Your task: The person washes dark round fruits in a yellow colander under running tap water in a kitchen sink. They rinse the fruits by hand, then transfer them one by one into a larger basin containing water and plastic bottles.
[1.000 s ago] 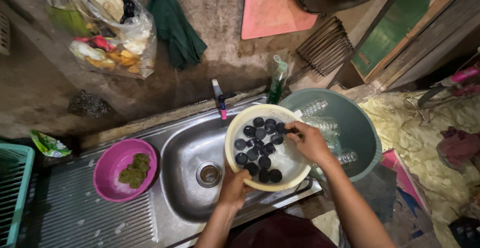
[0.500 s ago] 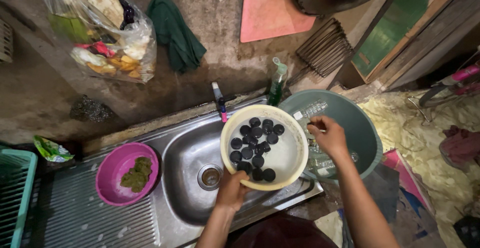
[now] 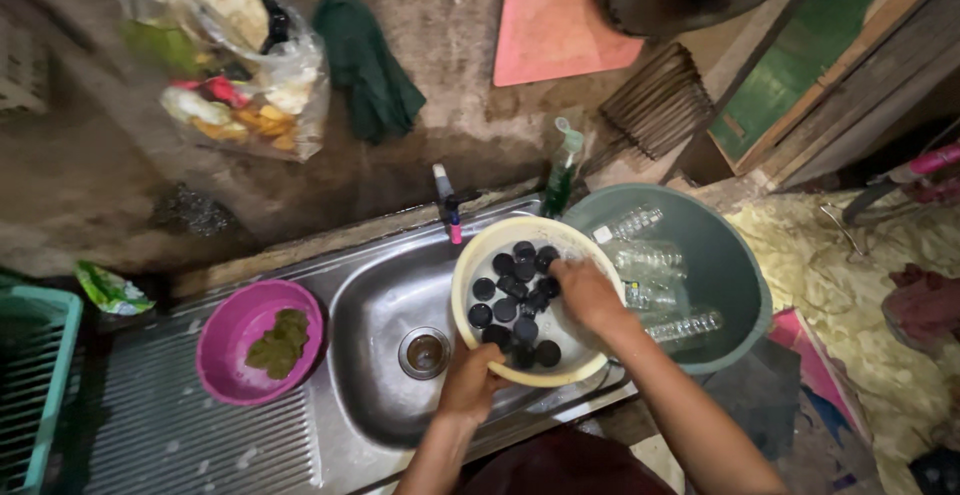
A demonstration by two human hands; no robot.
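Note:
A cream round bowl [image 3: 470, 275] holding several black bottle caps [image 3: 502, 309] hangs over the steel sink [image 3: 375, 325]. My left hand [image 3: 470, 380] grips the bowl's near rim. My right hand [image 3: 588, 293] reaches into the bowl from the right, fingers down among the caps; whether it holds one is hidden. Right of the bowl stands a grey-green tub [image 3: 735, 275] with several clear plastic bottles [image 3: 660, 295] lying in water.
A pink bowl [image 3: 225, 340] with green scrub pads sits on the drainboard. A teal crate [image 3: 35, 375] is at far left. A tap [image 3: 447, 205] and a green bottle [image 3: 563, 170] stand behind the sink. A plastic bag [image 3: 235, 75] and a green cloth [image 3: 370, 65] hang on the wall.
My right hand left the bowl toward the tub, then came back into the bowl among the caps. My left hand kept holding the bowl, which shifted slightly.

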